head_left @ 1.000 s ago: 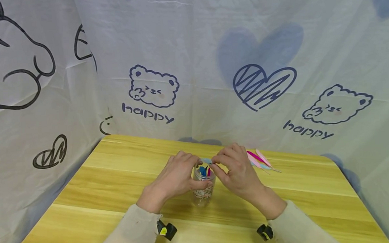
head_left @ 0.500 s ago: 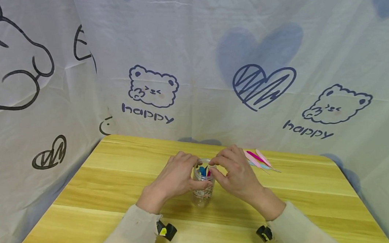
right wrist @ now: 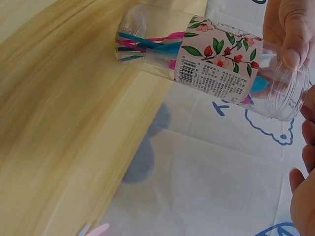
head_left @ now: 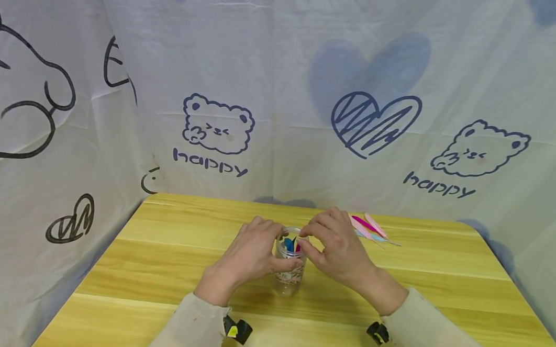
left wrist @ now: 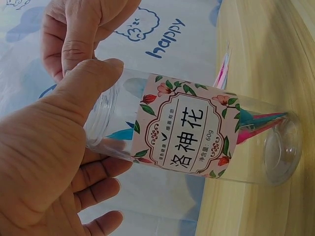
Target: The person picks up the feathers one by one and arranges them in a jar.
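A clear plastic jar (head_left: 290, 275) with a floral label (left wrist: 187, 128) stands upright on the table, its mouth uncovered. My left hand (head_left: 251, 248) grips it round the neck, thumb in front. Blue and magenta feathers (right wrist: 152, 43) stand inside, quills at the bottom. My right hand (head_left: 335, 244) is at the right side of the rim, fingertips pinched together over the mouth. A pale blue feather (left wrist: 138, 87) shows through the upper wall below those fingertips; the part between them is mostly hidden.
Several pink, magenta and pale blue feathers (head_left: 368, 226) lie on the wooden table (head_left: 145, 254) behind and right of the right hand. A white printed cloth (head_left: 273, 90) hangs behind the table and along its left side.
The right hand has brought the pale blue feather from across the jar's mouth down into it, and the fingertips have come closer to the rim. The left hand stays on the jar.
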A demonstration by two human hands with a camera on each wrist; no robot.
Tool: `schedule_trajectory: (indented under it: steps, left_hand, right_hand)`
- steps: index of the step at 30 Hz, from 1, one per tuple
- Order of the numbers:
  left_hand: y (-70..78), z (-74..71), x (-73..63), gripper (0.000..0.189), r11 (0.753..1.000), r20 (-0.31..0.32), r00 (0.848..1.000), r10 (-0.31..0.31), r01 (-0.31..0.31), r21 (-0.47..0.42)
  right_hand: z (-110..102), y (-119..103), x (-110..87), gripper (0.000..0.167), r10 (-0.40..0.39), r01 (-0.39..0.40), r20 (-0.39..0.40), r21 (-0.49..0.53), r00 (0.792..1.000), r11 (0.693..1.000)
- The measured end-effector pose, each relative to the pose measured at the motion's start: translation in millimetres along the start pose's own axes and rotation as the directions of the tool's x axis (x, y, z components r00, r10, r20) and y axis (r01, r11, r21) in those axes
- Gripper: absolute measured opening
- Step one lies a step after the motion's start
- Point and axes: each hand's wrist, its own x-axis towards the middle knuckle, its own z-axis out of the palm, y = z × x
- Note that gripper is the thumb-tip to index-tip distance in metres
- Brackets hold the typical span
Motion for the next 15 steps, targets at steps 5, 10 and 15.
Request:
schedule_trajectory:
  steps: [5, 10, 15]
  left_hand:
    - [0.1, -0.3, 0.0, 0.07, 1.0, 0.0, 1.0, 0.001, -0.001, -0.002]
    - [0.3, -0.3, 0.0, 0.067, 1.0, -0.006, 1.0, 0.006, -0.006, 0.002]
    - [0.7, -0.8, 0.2, 0.065, 1.0, -0.006, 1.0, 0.002, -0.002, -0.001]
  right_hand:
    - [-0.5, -0.1, 0.7, 0.011, -0.019, 0.019, -0.01, -0.032, 1.0, 0.999]
    - [-1.5, 0.8, 1.9, 0.013, -0.04, 0.038, -0.024, -0.064, 0.999, 0.997]
    - [-4.1, 5.0, 1.0, 0.015, -0.033, 0.031, -0.036, -0.07, 0.999, 0.997]
